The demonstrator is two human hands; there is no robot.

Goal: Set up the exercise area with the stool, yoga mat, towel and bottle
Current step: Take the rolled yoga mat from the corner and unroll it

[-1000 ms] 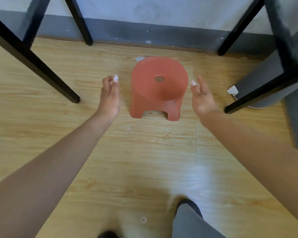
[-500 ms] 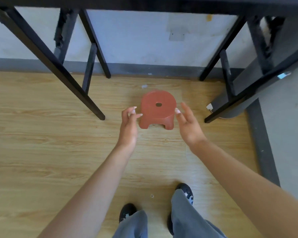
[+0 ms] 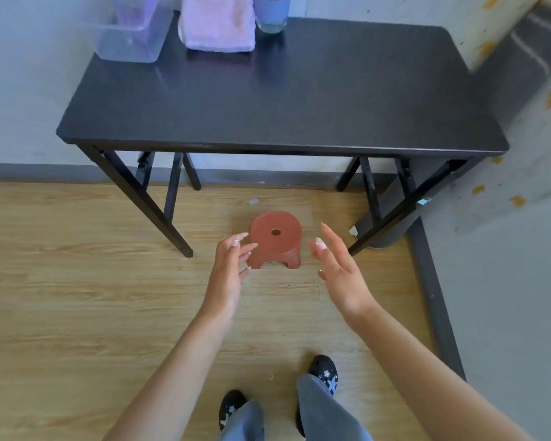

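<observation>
**Item 1: small round red plastic stool [image 3: 275,240], finger hole in the seat.** It stands upright on the pale wood-plank floor [image 3: 77,281], just in front of the black rectangular table [image 3: 283,90] and between its front legs. I judge this the step in hand. I cannot tell whether it is about to be lifted or is already placed.

**Handling note.** If I were moving it, I would take the seat rim on opposite sides with both hands and keep it level. I would set all the feet down flat, clear of the table legs, with open floor left in front for the mat.

**Item 2: left hand [image 3: 228,272].** The arm reaches forward and down, palm turned inward. The fingers are loosely spread and only slightly bent, and they hold nothing. The fingertips [image 3: 250,246] overlap the stool's left edge in my view, but I judge there is no contact.

**Item 3: right hand [image 3: 341,272].** It mirrors the left, palm inward, with long relaxed fingers fanned out. It holds nothing and sits apart from the stool's right side.

**Item 4: folded pale pink towel [image 3: 218,23].** It lies at the far edge of the table top.

**Item 5: clear bottle with a lilac sleeve [image 3: 271,11].** It stands just right of the towel, and its top is cut off by the frame.

**Item 6: clear plastic box [image 3: 128,30].** It sits at the far left corner of the table, with something lilac inside.

**Item 7: grey roll [image 3: 390,203].** It leans behind the right table legs. It is possibly the yoga mat, but I cannot confirm that.
</observation>
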